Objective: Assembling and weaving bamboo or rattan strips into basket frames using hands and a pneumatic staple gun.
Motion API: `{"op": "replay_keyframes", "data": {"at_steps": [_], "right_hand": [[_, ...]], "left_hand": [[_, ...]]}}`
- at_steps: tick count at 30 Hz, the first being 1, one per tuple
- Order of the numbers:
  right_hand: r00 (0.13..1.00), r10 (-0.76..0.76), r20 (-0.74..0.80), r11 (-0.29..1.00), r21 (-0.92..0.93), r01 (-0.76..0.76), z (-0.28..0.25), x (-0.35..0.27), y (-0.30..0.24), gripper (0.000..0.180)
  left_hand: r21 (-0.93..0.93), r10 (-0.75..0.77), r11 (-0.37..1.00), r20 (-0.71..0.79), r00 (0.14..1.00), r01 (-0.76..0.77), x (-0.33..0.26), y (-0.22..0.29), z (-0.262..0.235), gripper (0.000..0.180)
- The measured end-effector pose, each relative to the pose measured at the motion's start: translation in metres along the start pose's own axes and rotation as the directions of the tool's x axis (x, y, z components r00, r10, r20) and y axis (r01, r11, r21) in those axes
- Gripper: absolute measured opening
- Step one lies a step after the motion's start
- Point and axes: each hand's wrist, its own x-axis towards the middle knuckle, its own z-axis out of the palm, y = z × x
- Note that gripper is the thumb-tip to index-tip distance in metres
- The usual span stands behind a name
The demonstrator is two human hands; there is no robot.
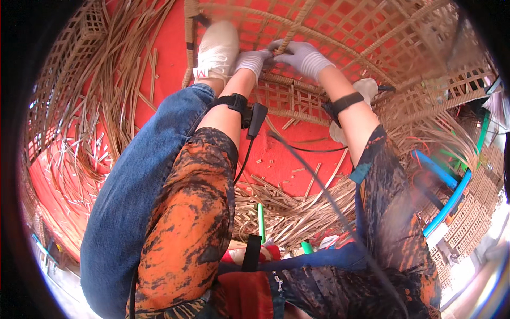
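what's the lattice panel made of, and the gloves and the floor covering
Lattice panel: thin flat tan strips, probably split cane or bamboo, woven in an open grid on thicker rods; matte, fibrous look. Gloves on the left hand and right hand: pale grey knitted fabric, ribbed cuffs showing. Floor covering: smooth bright red sheet, maybe plastic or painted; hard to tell, littered with strip offcuts.

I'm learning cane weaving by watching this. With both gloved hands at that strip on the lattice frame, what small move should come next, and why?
Probably pull the cane strip snug. Both the left hand and right hand pinch it where it crosses the open lattice panel, while a white shoe braces the frame's edge, which suggests a tightening pull.
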Motion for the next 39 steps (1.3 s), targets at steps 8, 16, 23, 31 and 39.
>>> {"op": "replay_keyframes", "data": {"at_steps": [8,16,23,31,39], "right_hand": [[0.978,0.202,0.047,0.896,0.396,-0.203,0.038,-0.07,-0.008,0.036],[0.99,0.038,0.133,0.771,0.627,-0.114,0.059,-0.105,-0.04,0.028],[0.983,0.114,0.145,0.791,0.585,-0.179,0.038,-0.102,-0.012,0.04],[0.895,0.127,-0.428,0.948,0.319,0.018,0.027,-0.038,0.027,0.028],[0.935,0.211,-0.284,0.702,0.71,0.057,0.045,-0.012,-0.003,0.033]], "left_hand": [[0.443,0.574,0.749,-0.063,0.816,-0.493,-0.039,-0.003,-0.002,0.042],[0.75,0.574,0.564,-0.055,0.817,-0.346,-0.116,0.013,0.006,0.051],[0.399,0.61,0.739,-0.057,0.791,-0.542,-0.065,-0.013,-0.002,0.036],[0.317,0.662,0.719,-0.04,0.749,-0.619,-0.05,-0.024,-0.008,0.033],[-0.27,0.36,0.907,0.091,0.929,-0.324,-0.067,-0.037,-0.02,0.033]]}}
